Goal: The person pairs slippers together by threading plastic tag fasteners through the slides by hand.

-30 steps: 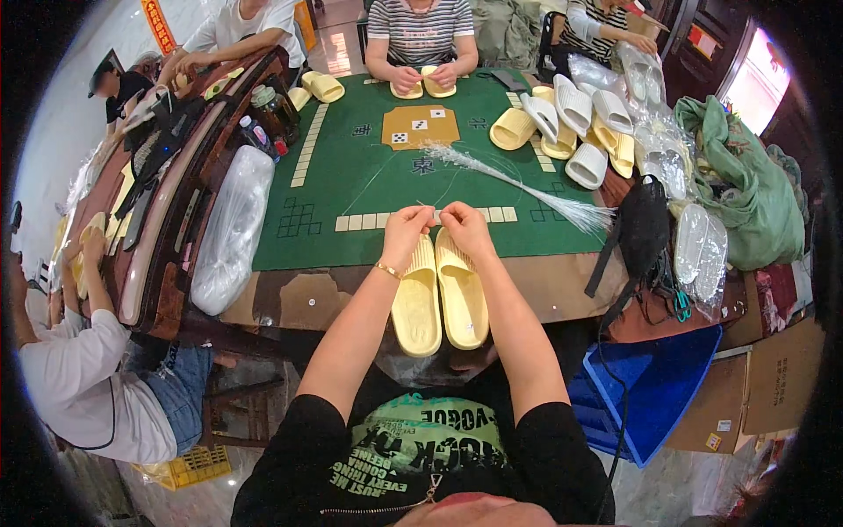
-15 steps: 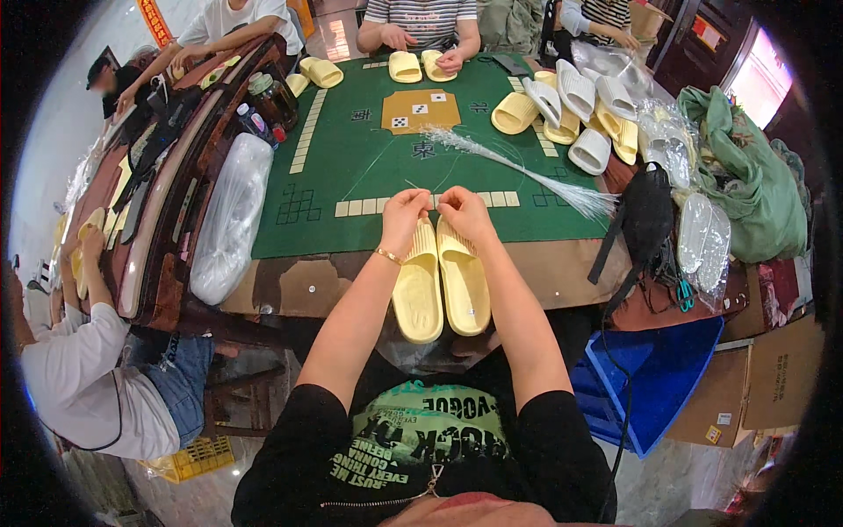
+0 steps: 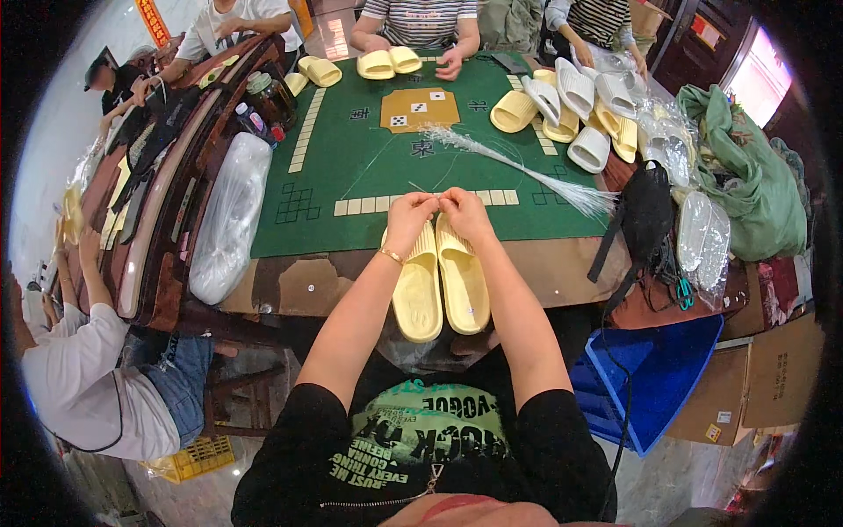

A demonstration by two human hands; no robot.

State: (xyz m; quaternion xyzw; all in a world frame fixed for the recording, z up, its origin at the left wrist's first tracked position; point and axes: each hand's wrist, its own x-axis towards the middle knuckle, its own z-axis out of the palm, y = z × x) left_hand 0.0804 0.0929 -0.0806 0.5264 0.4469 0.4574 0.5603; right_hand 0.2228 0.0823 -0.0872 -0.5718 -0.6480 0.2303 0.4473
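Observation:
A pair of pale yellow ribbed slippers, the left slipper (image 3: pixel 417 299) and the right slipper (image 3: pixel 464 294), lies side by side at the table's near edge, heels toward me. My left hand (image 3: pixel 409 221) and my right hand (image 3: pixel 464 213) meet over the strap end of the pair, covering part of it. Thumbs and fingers of both are pinched together, fingertips touching. A thin pale plastic strand (image 3: pixel 416 187) pokes out by the left fingertips; the rest of it is hidden. Farther ahead, a bundle of similar clear strands (image 3: pixel 527 171) fans across the green mat.
Yellow and white slippers (image 3: pixel 575 105) are heaped at right beside a black bag (image 3: pixel 645 211) and plastic-wrapped soles (image 3: pixel 704 241). A long wrapped bundle (image 3: pixel 230 220) lies at left. Across the green table (image 3: pixel 351 158), a person has another yellow pair (image 3: pixel 391 61). A blue bin (image 3: pixel 654 378) stands lower right.
My hands have drawn closer together at the fingertips; the slippers before me stay put. Across the table, the person's yellow pair has shifted left, and their hand on the right is off it.

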